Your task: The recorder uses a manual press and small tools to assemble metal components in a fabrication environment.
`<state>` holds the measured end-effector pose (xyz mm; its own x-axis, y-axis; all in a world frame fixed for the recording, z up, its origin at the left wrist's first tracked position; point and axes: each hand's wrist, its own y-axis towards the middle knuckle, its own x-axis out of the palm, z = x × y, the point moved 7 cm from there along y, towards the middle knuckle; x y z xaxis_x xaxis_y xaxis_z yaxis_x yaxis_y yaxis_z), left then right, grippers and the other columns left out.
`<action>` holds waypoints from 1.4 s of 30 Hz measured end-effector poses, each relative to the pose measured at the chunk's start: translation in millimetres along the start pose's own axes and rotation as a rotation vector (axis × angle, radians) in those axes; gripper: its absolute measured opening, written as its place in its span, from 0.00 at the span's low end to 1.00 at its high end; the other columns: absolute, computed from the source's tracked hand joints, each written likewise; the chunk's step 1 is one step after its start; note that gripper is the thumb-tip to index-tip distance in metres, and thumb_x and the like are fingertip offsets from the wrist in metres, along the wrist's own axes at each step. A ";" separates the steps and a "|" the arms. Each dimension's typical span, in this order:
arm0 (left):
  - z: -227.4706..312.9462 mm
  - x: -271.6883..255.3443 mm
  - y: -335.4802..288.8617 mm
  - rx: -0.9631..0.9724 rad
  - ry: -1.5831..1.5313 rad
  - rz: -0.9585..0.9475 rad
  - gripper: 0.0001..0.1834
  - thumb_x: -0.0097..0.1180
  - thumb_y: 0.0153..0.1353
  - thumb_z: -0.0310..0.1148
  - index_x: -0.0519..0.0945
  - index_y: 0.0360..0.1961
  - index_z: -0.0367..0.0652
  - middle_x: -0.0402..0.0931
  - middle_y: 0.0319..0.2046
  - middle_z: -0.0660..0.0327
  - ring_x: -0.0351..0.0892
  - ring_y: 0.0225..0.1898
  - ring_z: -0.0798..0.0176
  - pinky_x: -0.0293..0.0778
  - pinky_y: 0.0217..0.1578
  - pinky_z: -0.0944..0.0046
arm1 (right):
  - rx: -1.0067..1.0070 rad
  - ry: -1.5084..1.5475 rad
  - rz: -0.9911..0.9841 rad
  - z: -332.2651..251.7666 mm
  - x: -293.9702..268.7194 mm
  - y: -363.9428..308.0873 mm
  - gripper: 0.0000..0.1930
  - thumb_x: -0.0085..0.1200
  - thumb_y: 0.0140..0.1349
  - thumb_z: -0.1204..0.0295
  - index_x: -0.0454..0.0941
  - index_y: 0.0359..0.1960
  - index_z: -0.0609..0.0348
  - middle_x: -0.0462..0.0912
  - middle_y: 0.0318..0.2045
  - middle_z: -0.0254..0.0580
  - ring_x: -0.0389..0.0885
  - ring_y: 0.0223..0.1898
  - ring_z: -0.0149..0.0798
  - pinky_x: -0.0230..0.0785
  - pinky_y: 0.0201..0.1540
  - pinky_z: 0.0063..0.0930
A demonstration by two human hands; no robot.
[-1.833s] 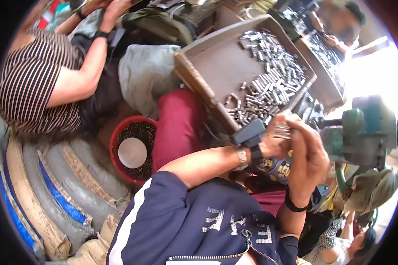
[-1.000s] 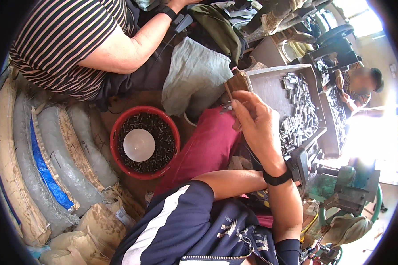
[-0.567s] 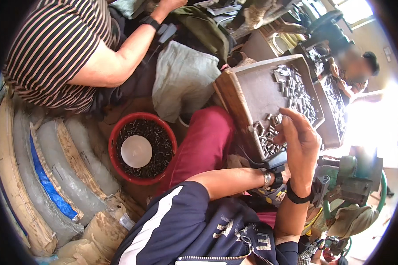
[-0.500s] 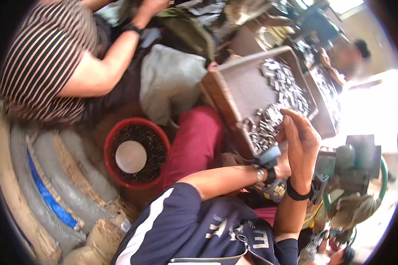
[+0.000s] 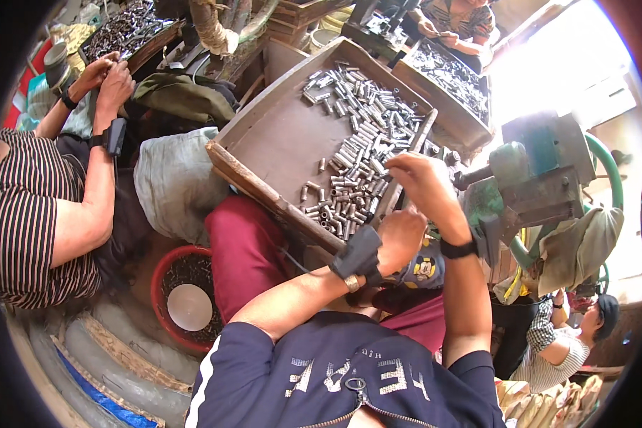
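My left hand (image 5: 402, 238) is closed beside the near right edge of a wooden tray (image 5: 272, 150), with a watch and a black strapped device on its wrist. Its fingertips are hidden, so what they hold cannot be seen. Just beyond it, my right hand (image 5: 428, 187) bends over the same edge, its fingers curled together and pointing left; anything between them is too small to make out. Short, shiny metal tubes (image 5: 364, 150) lie heaped along the tray's right side, close to both hands.
A green-grey machine (image 5: 538, 171) stands right of my right arm. On the left, a red basin (image 5: 158, 274) holds small dark pieces and a round white object. A co-worker in a striped top (image 5: 28, 228) sits at far left. Behind the tray stands another tray of metal parts (image 5: 446, 75).
The whole view has swung, so the tray and co-worker appear further left and the machine shows more fully. My right hand, upright before, now bends left above my left hand.
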<state>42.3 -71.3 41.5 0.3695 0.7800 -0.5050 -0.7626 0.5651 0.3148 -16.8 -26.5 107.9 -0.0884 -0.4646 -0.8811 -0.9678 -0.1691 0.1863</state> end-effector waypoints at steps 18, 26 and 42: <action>4.6 15.1 -18.9 0.282 0.118 -0.112 0.07 0.54 0.55 0.24 0.79 0.35 0.36 0.80 0.28 0.48 0.83 0.33 0.43 0.77 0.33 0.49 | -0.363 -0.455 -0.199 0.4 93.0 32.6 0.06 0.57 0.54 0.74 0.79 0.34 0.53 0.79 0.34 0.39 0.77 0.44 0.44 0.67 0.48 0.40; 2.6 17.4 -22.2 0.318 0.228 -0.200 0.07 0.53 0.56 0.25 0.79 0.36 0.36 0.80 0.30 0.47 0.83 0.35 0.44 0.78 0.35 0.49 | -0.438 -0.494 -0.167 -14.3 91.2 32.7 0.08 0.56 0.54 0.75 0.80 0.37 0.54 0.79 0.34 0.41 0.78 0.43 0.44 0.68 0.49 0.39; 12.5 -20.6 -0.2 -0.312 -0.621 -0.283 0.12 0.58 0.68 0.33 0.82 0.47 0.37 0.81 0.36 0.65 0.76 0.32 0.74 0.73 0.34 0.72 | 0.434 0.896 0.618 22.3 -68.4 -174.1 0.11 0.61 0.65 0.76 0.79 0.47 0.65 0.84 0.36 0.37 0.83 0.39 0.29 0.78 0.43 0.23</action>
<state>41.5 -84.1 61.9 0.7352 0.6765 0.0422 -0.6748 0.7364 -0.0489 152.5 54.2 126.0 -0.5421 -0.8394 -0.0387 -0.8326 0.5304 0.1592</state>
